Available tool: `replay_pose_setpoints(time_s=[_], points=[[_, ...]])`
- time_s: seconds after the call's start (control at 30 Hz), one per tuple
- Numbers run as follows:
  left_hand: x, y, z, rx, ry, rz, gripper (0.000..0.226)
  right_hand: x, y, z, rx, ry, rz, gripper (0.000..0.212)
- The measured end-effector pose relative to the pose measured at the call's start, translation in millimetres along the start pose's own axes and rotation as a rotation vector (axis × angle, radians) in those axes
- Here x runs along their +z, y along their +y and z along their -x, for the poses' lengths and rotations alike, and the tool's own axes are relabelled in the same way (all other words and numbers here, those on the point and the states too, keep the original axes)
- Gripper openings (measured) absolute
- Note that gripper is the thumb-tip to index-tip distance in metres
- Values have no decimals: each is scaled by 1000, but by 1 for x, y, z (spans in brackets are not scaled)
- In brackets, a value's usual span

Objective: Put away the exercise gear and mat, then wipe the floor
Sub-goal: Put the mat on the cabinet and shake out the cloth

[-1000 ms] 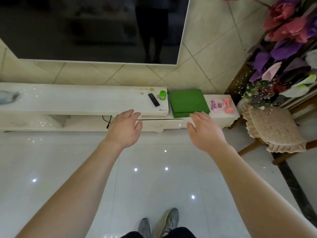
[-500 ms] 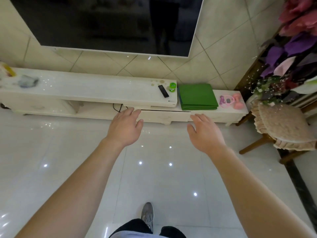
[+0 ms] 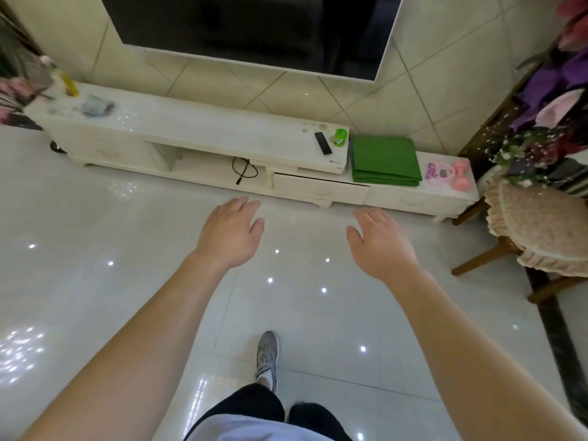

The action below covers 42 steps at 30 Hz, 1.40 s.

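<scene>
**Two empty hands over the tiles, mat and gear on the cabinet beyond**

Two bare forearms reach forward over the glossy white floor (image 3: pixel 127 297), which fills most of the view and throws back small points of light. A dark television (image 3: pixel 254 23) hangs on the tiled wall above a long, low white cabinet (image 3: pixel 191 128). A cushioned wooden stool (image 3: pixel 537 224) stands at the cabinet's right end.

The folded green mat (image 3: pixel 385 160) lies flat on the cabinet's lower right section, beyond the right hand (image 3: pixel 380 246) and well apart from it. The left hand (image 3: pixel 230 235) is further from the mat, off to its left. Both hands hover palm-down above the floor with fingers straight and relaxed, thumbs turned toward each other, holding nothing and touching nothing.

A grey shoe (image 3: pixel 268 353) is planted on the tiles between the forearms. Just right of the mat sits a pink dumbbell (image 3: pixel 461 175), touching a pink looped piece of gear (image 3: pixel 440 171) too small to identify. On the cabinet's raised top, just left of the mat, lies a black remote (image 3: pixel 323 143) beside a small green cup (image 3: pixel 340 136).
</scene>
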<state>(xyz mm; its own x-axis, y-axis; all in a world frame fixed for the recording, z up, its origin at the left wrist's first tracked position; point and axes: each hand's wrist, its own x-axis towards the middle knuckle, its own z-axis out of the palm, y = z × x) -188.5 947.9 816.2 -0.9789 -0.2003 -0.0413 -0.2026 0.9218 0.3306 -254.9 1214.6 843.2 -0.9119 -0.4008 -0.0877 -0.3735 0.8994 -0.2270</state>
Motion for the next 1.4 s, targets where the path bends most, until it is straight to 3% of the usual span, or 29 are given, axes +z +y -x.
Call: replay_pose_setpoints(time_s=[0.47, 0.57, 0.7, 0.97, 1.2, 1.4], points=[[-32, -87, 84, -120, 36, -27, 51, 23, -107, 25, -146, -46, 18, 48], [-41, -120, 93, -124, 42, -21, 59, 34, -140, 23, -152, -53, 20, 48], [-52, -176, 102, -121, 29, -30, 47, 55, -191, 18, -132, -61, 8, 50], [-77, -284, 106, -93, -43, -53, 48, 98, -295, 14, -65, -58, -6, 47], [-72, -327, 92, -79, -120, -41, 58, 126, -330, -5, -16, -95, -23, 49], [-49, -357, 68, -137, -175, -48, 52, 156, -341, -41, -21, -154, -40, 45]])
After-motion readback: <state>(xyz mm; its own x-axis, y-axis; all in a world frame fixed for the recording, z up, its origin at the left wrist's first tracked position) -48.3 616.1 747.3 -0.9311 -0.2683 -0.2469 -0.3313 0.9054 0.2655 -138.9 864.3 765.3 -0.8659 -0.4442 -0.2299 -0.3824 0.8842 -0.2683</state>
